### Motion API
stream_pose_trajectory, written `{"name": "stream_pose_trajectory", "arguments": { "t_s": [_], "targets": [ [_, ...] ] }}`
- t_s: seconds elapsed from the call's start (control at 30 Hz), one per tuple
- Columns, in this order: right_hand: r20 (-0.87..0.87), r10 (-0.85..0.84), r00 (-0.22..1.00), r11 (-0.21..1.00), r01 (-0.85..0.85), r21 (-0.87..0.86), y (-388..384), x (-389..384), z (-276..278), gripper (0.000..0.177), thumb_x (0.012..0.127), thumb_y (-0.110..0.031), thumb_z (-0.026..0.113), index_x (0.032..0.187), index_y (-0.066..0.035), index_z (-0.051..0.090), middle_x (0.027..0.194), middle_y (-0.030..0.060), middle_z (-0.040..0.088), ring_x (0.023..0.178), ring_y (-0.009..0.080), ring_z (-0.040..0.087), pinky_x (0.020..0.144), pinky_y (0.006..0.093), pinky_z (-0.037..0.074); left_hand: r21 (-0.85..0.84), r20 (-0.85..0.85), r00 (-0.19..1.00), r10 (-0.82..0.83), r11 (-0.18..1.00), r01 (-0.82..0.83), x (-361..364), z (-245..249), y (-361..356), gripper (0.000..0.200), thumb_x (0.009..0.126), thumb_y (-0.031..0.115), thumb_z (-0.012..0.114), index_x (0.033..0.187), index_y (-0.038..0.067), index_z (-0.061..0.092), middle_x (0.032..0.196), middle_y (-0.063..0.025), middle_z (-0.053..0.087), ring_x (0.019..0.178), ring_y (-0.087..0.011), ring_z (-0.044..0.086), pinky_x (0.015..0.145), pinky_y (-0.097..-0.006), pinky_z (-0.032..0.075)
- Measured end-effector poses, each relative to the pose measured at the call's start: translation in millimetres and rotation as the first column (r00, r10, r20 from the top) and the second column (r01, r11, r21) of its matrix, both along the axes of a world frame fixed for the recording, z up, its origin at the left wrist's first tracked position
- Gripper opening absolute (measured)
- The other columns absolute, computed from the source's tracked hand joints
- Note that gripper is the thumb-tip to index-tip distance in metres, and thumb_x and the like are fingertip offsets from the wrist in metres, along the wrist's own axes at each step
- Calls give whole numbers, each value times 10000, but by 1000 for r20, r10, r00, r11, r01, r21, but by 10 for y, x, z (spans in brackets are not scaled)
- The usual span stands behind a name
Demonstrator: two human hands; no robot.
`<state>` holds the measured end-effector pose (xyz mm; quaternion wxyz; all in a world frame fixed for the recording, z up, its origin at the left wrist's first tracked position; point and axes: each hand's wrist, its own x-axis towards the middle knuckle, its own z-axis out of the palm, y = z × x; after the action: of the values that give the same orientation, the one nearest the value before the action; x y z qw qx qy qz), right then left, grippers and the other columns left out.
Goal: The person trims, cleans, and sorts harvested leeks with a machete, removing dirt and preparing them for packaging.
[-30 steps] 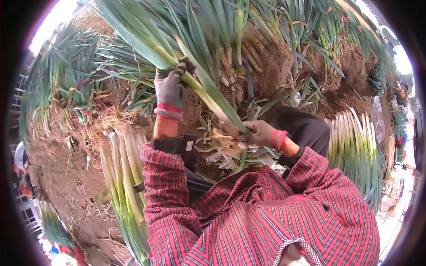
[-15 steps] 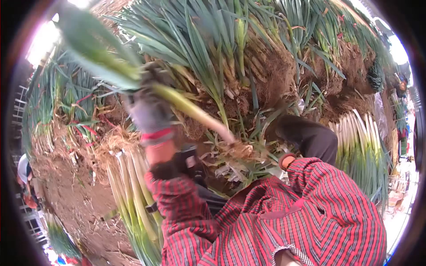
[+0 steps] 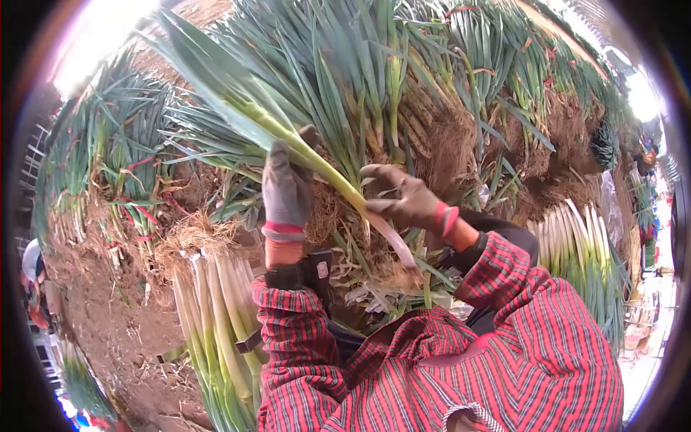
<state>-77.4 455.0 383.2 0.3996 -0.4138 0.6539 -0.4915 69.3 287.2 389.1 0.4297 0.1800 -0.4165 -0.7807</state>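
Observation:
A single long green onion [image 3: 332, 175] slants across the middle, leaves at the upper left and pale root end at the lower right. Around its upper stalk, my gloved left hand [image 3: 286, 189] is closed. My gloved right hand [image 3: 407, 198] touches the lower, whitening part of the stalk with its fingers apart, the thumb near the underside. Behind both hands stands a thick heap of green onions [image 3: 360, 65] with brown roots. Loose leaf scraps [image 3: 374, 277] lie on the ground below the root end.
A stack of cleaned onions [image 3: 216, 309] lies at the lower left, and another cleaned stack [image 3: 576, 237] at the right. Red-tied bundles [image 3: 122, 165] stand at the left on brown soil [image 3: 108, 302]. My dark trouser legs are bent beneath the hands.
The onion and my left hand have moved slightly right and down. My right hand has risen from beside my knee to the stalk, its fingers now in view.

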Motion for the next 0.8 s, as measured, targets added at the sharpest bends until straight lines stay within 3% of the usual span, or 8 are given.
{"name": "stream_pose_trajectory", "arguments": {
  "t_s": [0.07, 0.2, 0.3, 0.4, 0.5, 0.6, 0.67, 0.8],
  "targets": [
    [-271, 29, 962, 989, -67, -132, -42, 160, -35, 451, 835, -166, 734, 1246, -68, 578, 1030, 25, 631, 943, 60, 571, 848, 242, 478, 48, -21, 998, -58, 997, 59, -107, -72, 64, 537, 1021, 398, 399, 1237, -78, 518, 1188, -179, 614, 1112, -240, 584, 987, -357, 462],
    [165, 42, 985, 999, -36, -36, -10, 193, -38, 330, 879, -189, 682, 1157, -22, 622, 896, -15, 611, 802, 44, 551, 722, 223, 468, 233, -252, 953, -165, 946, 225, -133, -38, 116, 558, 1004, 433, 429, 1342, -11, 430, 1223, -178, 585, 1146, -261, 558, 993, -395, 457],
    [559, 165, 812, 986, -119, -119, 73, 180, 100, 342, 922, -199, 611, 1186, 18, 592, 885, 15, 618, 744, 60, 557, 686, 224, 470, 204, -499, 826, -263, 891, 407, -118, 120, 192, 548, 996, 430, 442, 1371, 33, 399, 1283, -173, 551, 1158, -277, 553, 1005, -408, 452],
    [755, 273, 597, 959, -235, -161, 143, 276, 75, 406, 961, -232, 546, 1261, 41, 535, 916, 23, 630, 773, 80, 582, 714, 227, 484, 39, -359, 899, -250, 959, 282, -230, -162, 144, 390, 1007, 281, 463, 1332, 66, 451, 1177, -114, 605, 1113, -209, 577, 972, -357, 475],
    [704, 305, 641, 935, -341, -94, 126, 326, 22, 409, 962, -253, 556, 1247, 41, 548, 956, 34, 641, 854, 100, 604, 770, 254, 496, 15, -148, 958, -246, 968, 251, -242, -272, 35, 300, 1010, 150, 452, 1292, 50, 480, 1118, -86, 620, 1006, -154, 612, 892, -308, 516],
    [221, 260, 940, 965, -260, -30, -33, 172, 46, 396, 920, -244, 633, 1228, 0, 579, 990, 36, 650, 949, 115, 602, 837, 279, 487, -78, -167, 966, -196, 980, 185, -277, -440, -107, 250, 998, 78, 461, 1241, 49, 510, 1075, -81, 630, 912, -148, 635, 822, -283, 540],
    [-72, 144, 987, 969, -156, -193, -218, -23, -78, 383, 881, -209, 690, 1203, -24, 594, 997, 30, 651, 935, 112, 599, 824, 274, 490, -44, -105, 979, -174, 984, 170, -249, -427, -77, 240, 953, 46, 509, 1192, 42, 528, 1023, -69, 627, 857, -139, 619, 754, -266, 521],
    [54, 43, 998, 991, -36, -126, -381, -24, 289, 331, 834, -142, 708, 1128, -22, 615, 1039, 53, 651, 931, 136, 605, 821, 293, 501, -30, 105, 986, -128, 991, 131, -144, -104, 125, 261, 872, -14, 563, 1127, 44, 559, 951, -53, 614, 765, -130, 582, 635, -238, 474]
  ]
}}
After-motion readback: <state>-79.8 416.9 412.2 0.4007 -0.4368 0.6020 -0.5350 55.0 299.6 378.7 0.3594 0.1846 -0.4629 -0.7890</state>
